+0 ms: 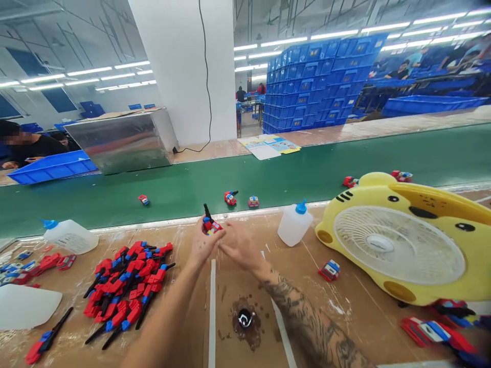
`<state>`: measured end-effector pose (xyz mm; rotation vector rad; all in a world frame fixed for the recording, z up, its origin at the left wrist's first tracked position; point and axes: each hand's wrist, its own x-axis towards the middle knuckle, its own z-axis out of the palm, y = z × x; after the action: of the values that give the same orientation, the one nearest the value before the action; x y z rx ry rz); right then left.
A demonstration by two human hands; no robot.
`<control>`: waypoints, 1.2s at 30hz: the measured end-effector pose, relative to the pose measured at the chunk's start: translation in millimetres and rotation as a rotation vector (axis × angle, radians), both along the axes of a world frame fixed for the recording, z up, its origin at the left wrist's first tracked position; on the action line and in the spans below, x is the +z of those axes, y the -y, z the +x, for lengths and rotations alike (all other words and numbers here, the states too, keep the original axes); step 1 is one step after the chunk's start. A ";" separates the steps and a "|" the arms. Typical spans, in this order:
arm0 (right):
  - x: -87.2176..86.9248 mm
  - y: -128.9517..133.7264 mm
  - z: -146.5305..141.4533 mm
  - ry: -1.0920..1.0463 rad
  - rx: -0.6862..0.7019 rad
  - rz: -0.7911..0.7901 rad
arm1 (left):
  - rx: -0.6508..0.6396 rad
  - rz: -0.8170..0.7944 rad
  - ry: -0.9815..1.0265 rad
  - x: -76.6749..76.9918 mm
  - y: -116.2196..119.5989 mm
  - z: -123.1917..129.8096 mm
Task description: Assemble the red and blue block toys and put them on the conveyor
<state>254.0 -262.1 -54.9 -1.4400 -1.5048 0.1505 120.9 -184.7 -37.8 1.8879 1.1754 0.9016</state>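
Near the far edge of the cardboard-covered table, my left hand (204, 241) is closed around a small red, blue and black toy piece (211, 225), its black part pointing up. My right hand (241, 244) is beside it, fingertips at the toy's right side; its fingers overlap and whether they grip the toy is unclear. A pile of red, blue and black parts (128, 281) lies left of my forearms. Between my forearms is a small dark round container (244, 319) with wet stains around it. A red, white and blue piece (330, 270) lies to the right.
White bottles with blue caps stand (294, 225) and lie (72, 236) near the green belt (184, 184), which carries several toy pieces. A yellow fan (383, 240) occupies the right. Blue crates (310, 87) are stacked beyond; a person (34, 145) sits far left.
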 end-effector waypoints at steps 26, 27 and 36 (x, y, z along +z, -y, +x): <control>-48.6 -4.8 21.9 -1.231 0.108 -0.135 | -0.289 0.154 -1.025 47.8 -137.9 -74.1; -48.3 5.7 18.9 -1.297 0.129 -0.151 | -0.282 0.149 -1.056 53.6 -114.7 -92.4; -39.2 69.4 -0.6 -1.553 0.408 -0.212 | -0.087 0.161 -1.086 20.0 27.6 -178.9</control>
<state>253.4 -331.5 -94.2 -0.6688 -0.4068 1.3477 -57.9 -212.3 -17.9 2.6239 1.5982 -0.1857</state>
